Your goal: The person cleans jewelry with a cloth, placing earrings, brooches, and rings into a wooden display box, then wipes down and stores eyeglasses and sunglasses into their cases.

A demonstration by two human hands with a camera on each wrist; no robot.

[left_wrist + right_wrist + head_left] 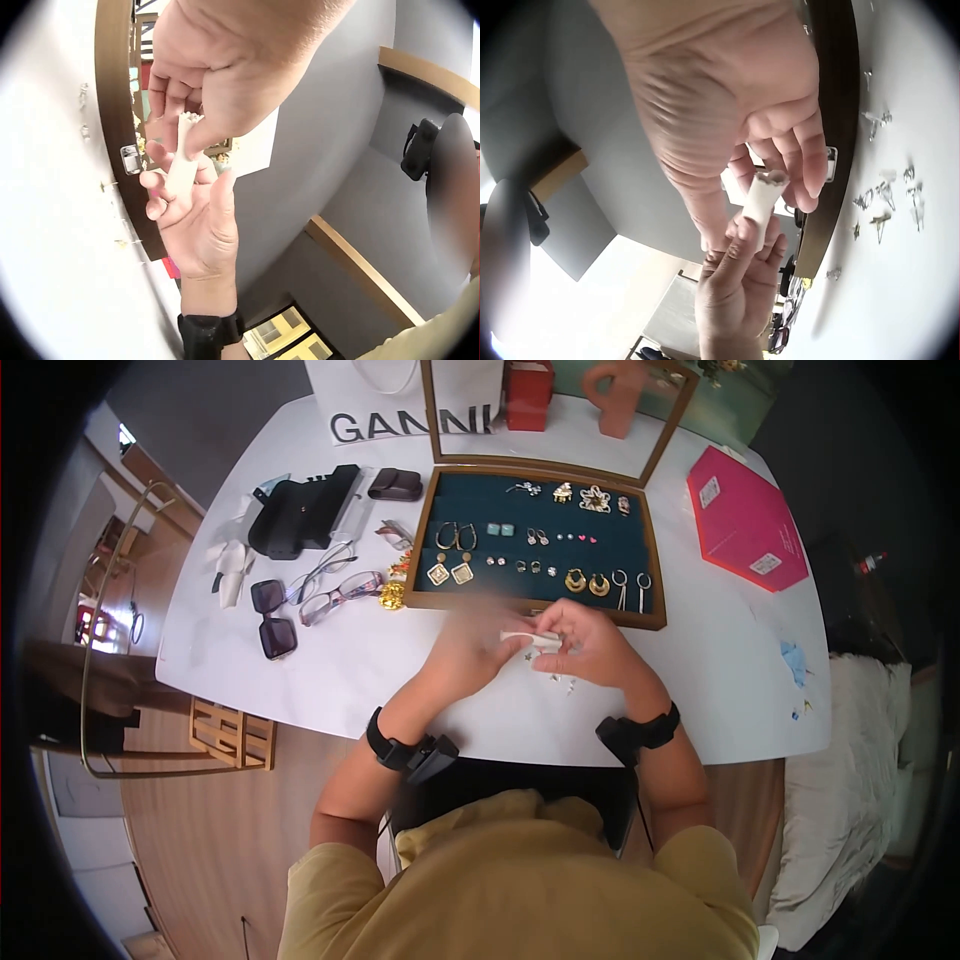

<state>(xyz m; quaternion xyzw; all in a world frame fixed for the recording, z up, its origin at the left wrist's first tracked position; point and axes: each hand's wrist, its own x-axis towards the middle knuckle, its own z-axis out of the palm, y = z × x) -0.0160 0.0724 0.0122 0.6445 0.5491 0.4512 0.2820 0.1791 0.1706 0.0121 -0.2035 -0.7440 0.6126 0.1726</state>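
A small white pouch (545, 641) with a gathered, frilled mouth is held over the table just in front of the jewelry box (640, 618). My left hand (465, 650), blurred in the head view, pinches the pouch between thumb and fingers. Around its other end my right hand (595, 647) is spread, palm up in the left wrist view, fingers relaxed. The pouch mouth faces the right palm in the right wrist view; what lies inside is hidden. Several loose earrings (881, 199) lie on the white table below the hands. Rows of earrings (587, 582) fill the box's dark green lining.
The box's glass lid (560, 468) stands raised at the back. Sunglasses (272, 622), eyeglasses (340, 598) and a black case (295, 515) lie left. A pink hexagonal box (745, 520) sits right, with a blue crumpled item (793, 662) near the edge. A white paper bag (400, 425) stands behind.
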